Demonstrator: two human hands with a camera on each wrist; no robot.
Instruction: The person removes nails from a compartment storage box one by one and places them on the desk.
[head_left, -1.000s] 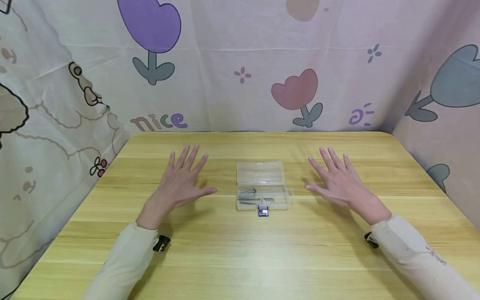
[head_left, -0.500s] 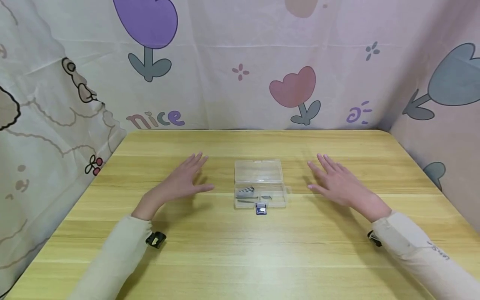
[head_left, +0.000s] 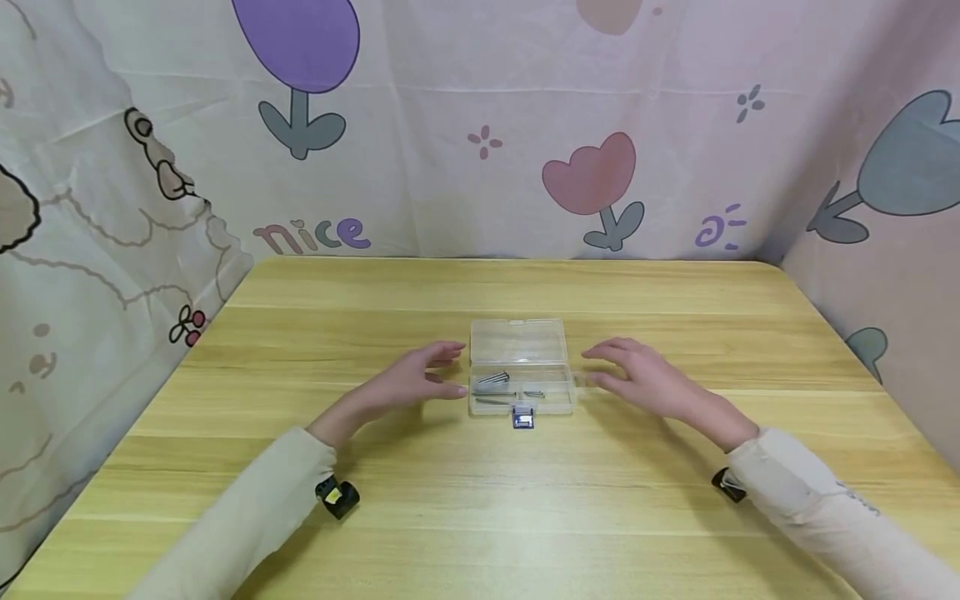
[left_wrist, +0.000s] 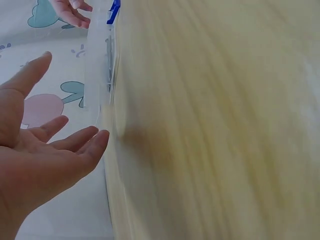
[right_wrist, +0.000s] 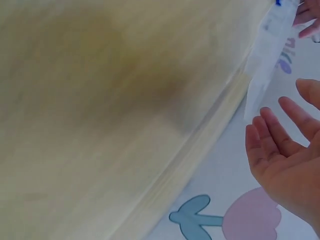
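A small clear plastic box (head_left: 521, 367) with a blue latch (head_left: 522, 418) lies in the middle of the wooden table (head_left: 480, 500). Several metal nails (head_left: 495, 382) lie inside it. My left hand (head_left: 420, 379) hovers just left of the box, fingers relaxed, thumb close to its left edge. On the other side my right hand (head_left: 637, 375) hovers just off the box's right edge, also relaxed and holding nothing. The left wrist view shows the left hand (left_wrist: 45, 150) open beside the box (left_wrist: 97, 65). The right hand (right_wrist: 287, 150) appears open near the box (right_wrist: 265, 55) in the right wrist view.
Cloth walls printed with flowers (head_left: 592, 179) close the table in at the back, left and right. Black wrist-camera mounts (head_left: 337, 496) sit under both sleeves.
Both hands have moved inward from wide apart on the table to either side of the box, their spread fingers now relaxed and turned toward it. The box has not moved.
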